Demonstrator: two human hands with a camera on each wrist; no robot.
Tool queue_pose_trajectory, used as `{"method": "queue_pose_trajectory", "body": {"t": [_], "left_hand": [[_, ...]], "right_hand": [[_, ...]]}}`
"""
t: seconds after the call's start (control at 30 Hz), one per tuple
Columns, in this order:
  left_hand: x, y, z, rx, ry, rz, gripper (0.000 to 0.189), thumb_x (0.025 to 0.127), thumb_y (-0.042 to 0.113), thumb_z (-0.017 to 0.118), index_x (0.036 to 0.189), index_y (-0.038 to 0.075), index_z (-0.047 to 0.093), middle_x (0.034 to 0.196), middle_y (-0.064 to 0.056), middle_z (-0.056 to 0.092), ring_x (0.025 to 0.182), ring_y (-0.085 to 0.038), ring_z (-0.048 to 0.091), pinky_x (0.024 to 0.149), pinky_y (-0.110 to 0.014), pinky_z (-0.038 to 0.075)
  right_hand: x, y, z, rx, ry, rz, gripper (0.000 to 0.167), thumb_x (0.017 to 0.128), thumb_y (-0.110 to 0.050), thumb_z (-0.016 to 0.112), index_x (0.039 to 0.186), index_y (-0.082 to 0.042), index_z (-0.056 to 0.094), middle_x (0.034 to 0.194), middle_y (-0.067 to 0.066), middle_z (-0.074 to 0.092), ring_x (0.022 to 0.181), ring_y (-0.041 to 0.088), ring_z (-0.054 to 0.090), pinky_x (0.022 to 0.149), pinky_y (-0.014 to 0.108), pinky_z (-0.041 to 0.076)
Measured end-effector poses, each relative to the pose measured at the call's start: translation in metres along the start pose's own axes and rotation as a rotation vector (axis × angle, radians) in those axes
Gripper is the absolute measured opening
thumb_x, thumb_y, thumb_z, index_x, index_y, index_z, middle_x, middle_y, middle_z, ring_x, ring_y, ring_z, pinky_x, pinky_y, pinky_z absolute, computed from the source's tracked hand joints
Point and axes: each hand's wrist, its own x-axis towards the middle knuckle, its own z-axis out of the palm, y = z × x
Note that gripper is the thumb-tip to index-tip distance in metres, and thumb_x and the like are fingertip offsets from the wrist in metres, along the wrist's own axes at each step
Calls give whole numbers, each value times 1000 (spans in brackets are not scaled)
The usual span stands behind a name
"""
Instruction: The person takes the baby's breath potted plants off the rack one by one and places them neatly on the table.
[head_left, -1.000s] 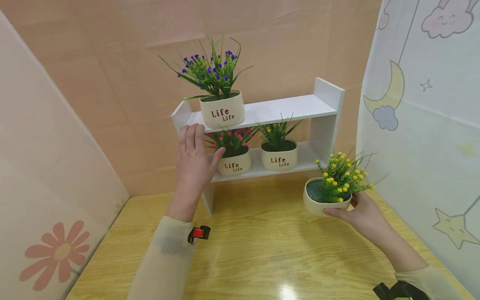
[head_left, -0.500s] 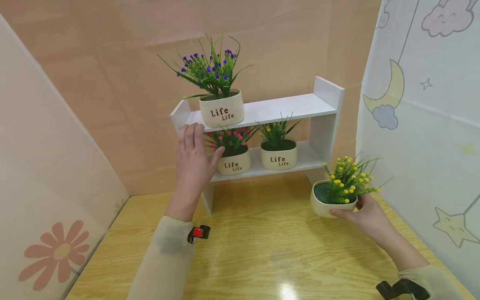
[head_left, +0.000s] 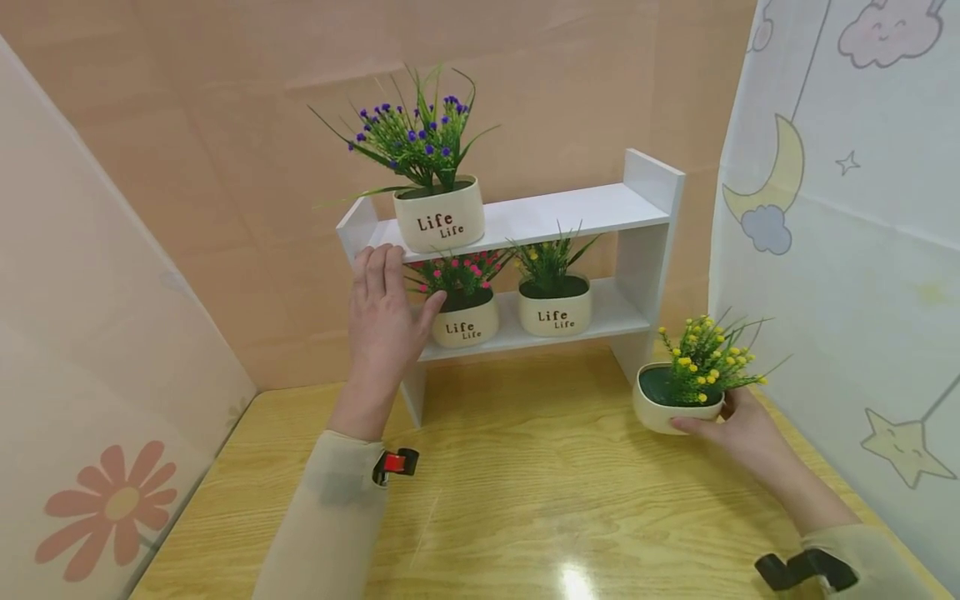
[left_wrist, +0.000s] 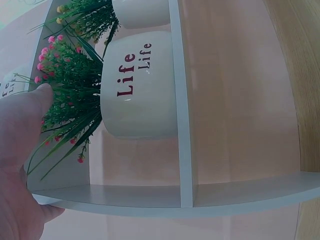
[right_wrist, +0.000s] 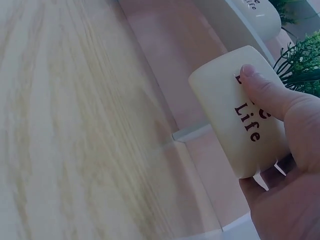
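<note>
At the upper left corner of the white two-tier shelf, my left hand grips the shelf, its fingers over the top board's edge and its thumb before the pink-flowered pot. Off the right end of the shelf, my right hand holds a cream flowerpot with yellow flowers, thumb on its lettered front and fingers around the far side. This pot is tilted, and appears to be just above the table. A purple-flowered pot stands on the top tier's left part.
On the lower tier stand a pink-flowered pot and another pot with yellow blooms. The wooden table lies in front. Printed cloth hangs close on the right, and a plain backdrop stands behind the shelf.
My right hand has carried the yellow-flowered pot to the right and slightly down, away from the shelf. The left hand stays at the shelf's corner.
</note>
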Motion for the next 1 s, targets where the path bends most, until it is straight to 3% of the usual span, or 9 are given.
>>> {"method": "queue_pose_trajectory", "body": {"t": [0.47,0.67,0.87,0.93,1.0], "left_hand": [[1,1,-2,-14,-9,-10,88,105,44,76,164,0,27,165,-21,29,162,-40,16,136,-43,12],[0,1,-2,-12,-9,-1,88,106,44,76,164,-1,26,165,-21,29,162,-41,16,136,-43,10],[0,0,-1,-11,-24,-14,87,107,44,75,164,1,26,166,-20,28,162,-39,15,136,-43,11],[0,0,0,-13,-27,-17,87,107,44,74,165,1,25,167,-19,27,163,-39,14,136,-44,12],[0,-1,0,-18,-28,-17,86,107,44,73,165,2,25,167,-19,27,163,-38,13,135,-44,12]], "right_hand": [[2,24,-5,-7,-62,68,116,97,-41,88,169,11,14,164,46,31,149,63,37,114,75,38],[1,31,-6,-75,-69,86,113,97,-47,87,165,15,21,157,46,40,141,54,48,107,58,49],[0,35,-7,-98,-68,83,109,96,-46,87,160,19,28,149,45,49,131,49,56,89,21,48],[-1,36,-7,-100,-69,86,109,96,-46,88,158,21,29,148,46,50,130,49,56,85,18,46],[-1,37,-7,-116,-69,97,109,96,-47,87,155,24,30,144,47,51,126,49,58,88,25,49]]}}
